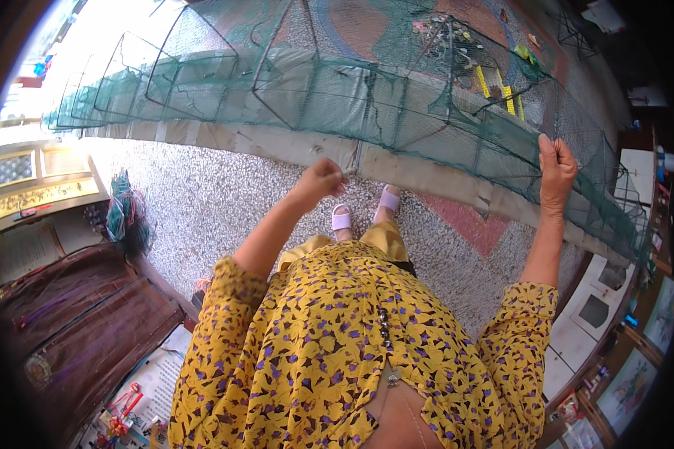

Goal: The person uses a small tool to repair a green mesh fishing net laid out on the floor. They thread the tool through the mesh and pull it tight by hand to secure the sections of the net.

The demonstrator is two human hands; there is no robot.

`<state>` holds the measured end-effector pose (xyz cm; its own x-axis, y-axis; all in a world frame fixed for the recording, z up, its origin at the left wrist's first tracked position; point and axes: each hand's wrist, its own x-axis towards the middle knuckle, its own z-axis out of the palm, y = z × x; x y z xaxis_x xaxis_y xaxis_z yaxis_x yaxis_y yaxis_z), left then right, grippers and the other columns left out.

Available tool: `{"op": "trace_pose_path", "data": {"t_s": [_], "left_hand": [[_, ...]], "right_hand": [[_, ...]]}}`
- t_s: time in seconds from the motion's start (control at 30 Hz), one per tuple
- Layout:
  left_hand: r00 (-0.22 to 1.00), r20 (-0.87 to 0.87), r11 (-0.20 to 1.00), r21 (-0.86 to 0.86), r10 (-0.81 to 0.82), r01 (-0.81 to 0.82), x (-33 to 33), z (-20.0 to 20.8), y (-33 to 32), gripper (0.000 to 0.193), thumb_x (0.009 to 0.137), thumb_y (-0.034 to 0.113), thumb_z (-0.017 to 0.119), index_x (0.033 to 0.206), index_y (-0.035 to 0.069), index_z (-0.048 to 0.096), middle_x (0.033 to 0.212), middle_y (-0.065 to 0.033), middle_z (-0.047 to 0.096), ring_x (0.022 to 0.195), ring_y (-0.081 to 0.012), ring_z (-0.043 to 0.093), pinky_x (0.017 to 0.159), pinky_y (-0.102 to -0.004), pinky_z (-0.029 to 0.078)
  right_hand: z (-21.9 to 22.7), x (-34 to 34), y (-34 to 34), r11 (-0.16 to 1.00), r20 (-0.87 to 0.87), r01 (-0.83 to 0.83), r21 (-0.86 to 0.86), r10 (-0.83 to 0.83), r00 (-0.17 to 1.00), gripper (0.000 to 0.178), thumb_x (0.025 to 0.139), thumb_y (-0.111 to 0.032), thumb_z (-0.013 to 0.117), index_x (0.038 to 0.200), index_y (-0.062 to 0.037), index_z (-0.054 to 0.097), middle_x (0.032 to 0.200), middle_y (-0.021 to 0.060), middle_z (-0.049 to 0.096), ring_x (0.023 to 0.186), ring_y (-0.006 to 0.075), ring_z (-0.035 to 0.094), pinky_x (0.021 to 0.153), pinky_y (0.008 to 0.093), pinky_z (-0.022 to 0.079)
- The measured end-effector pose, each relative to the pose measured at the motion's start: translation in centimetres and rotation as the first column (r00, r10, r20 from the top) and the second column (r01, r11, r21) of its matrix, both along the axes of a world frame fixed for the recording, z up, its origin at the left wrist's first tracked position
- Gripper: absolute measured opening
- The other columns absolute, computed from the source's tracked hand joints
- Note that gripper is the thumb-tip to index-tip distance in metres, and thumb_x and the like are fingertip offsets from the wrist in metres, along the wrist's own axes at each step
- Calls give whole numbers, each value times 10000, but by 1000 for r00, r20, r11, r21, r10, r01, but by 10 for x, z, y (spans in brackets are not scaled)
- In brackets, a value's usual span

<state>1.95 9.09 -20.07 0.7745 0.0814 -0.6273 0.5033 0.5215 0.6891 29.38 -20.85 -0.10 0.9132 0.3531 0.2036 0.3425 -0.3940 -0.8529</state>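
Note:
A long green net trap (337,97) with dark wire frames stretches across in front of me, raised off the floor along a pale strip (292,148). My right hand (558,170) is closed at the net's near side, its fingers pinching the green mesh. To the left, my left hand (322,182) hangs apart from the net, just short of the pale strip. Its fingers are curled together, and anything between them is too small to make out.
Below my left hand, my feet in lilac slippers (341,218) stand on a speckled floor (202,194). A bundle of green netting (125,209) is at the left, near a brown covered surface (82,322). Beyond the net lie yellow pieces (494,86). White cabinets (577,329) stand at the right.

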Motion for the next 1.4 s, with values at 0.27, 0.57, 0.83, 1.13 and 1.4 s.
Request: {"op": "trace_pose_path", "data": {"t_s": [0.27,0.57,0.83,1.13,1.4], "left_hand": [[886,-230,844,467,404,-264,9,-75,71,149,912,26,531,1035,-28,466,840,-156,619,645,-187,639,532,-295,548],[729,-145,719,376,669,-584,-39,-58,103,289,902,5,544,1162,-52,430,901,-187,624,739,-247,664,602,-320,587],[860,-13,860,25,511,-511,-61,42,68,218,961,122,501,1112,-23,562,849,-41,613,562,-54,425,487,-185,370],[932,361,977,198,-1,-75,27,180,-16,192,985,109,459,1135,15,531,824,-29,586,616,-63,498,550,-203,411],[826,467,661,732,-314,-163,97,188,-49,69,890,94,591,943,49,593,895,-81,591,647,-151,562,584,-284,447]], "right_hand": [[-6,3,6,998,35,28,-49,-26,999,444,884,-221,651,591,-112,335,564,-72,314,521,23,291,469,229,224],[-5,-11,21,997,73,-23,-67,28,997,435,887,-220,649,593,-99,353,576,-71,297,549,32,267,481,240,229],[15,-32,50,947,-16,-256,-196,258,966,358,871,-266,662,659,-17,517,552,-2,385,537,85,350,493,290,321],[47,-47,76,808,40,-329,-488,397,917,323,871,-355,626,754,-56,600,598,101,549,558,278,528,534,391,397],[38,-49,92,823,152,-327,-465,438,886,276,886,-308,618,821,-40,593,707,108,592,629,277,559,576,390,424]]}}
